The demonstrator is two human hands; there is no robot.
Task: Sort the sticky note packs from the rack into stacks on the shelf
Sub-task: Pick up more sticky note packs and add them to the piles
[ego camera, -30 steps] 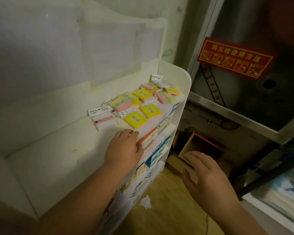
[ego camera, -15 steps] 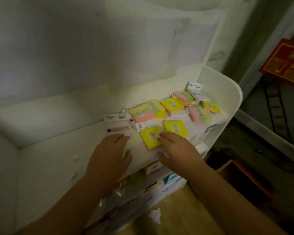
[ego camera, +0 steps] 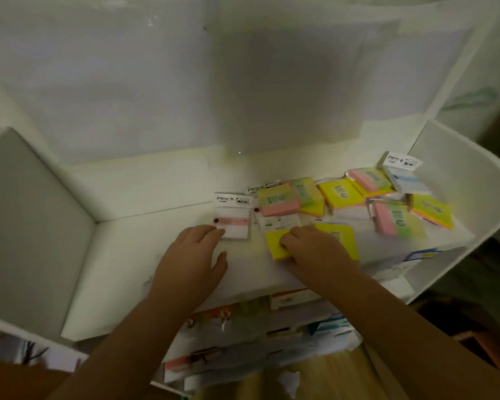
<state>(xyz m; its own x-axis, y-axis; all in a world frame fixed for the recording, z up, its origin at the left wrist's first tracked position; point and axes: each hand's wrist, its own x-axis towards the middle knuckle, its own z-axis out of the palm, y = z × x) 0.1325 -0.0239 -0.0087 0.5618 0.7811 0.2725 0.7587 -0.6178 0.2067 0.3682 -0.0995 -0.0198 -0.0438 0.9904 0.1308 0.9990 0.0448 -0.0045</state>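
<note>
The white top shelf (ego camera: 156, 272) of a white display unit fills most of the view, with a pale wall behind it and a curved white side panel (ego camera: 474, 180) at 3 o'clock. Below the shelf front, at 6 o'clock, the white tiered rack (ego camera: 243, 350) holds more packets (too blurred to tell apart), and a strip of wooden floor shows under it.

Many coloured sticky note packs lie loose on the shelf from the centre toward 2 o'clock, some overlapping. The right hand (ego camera: 315, 249) rests on a bright yellow square sticky note pack (ego camera: 274, 246), its fingers curled over the pad's top; whether the thumb pinches it I cannot tell. A second yellow pack (ego camera: 344, 238) lies just beside this hand, toward 3 o'clock.

The left hand (ego camera: 194, 255) lies flat on the shelf with fingers straight, holding nothing. Its fingertips touch the near edge of a clear packet with pink strips (ego camera: 233, 223), at 12 o'clock from the hand.
</note>
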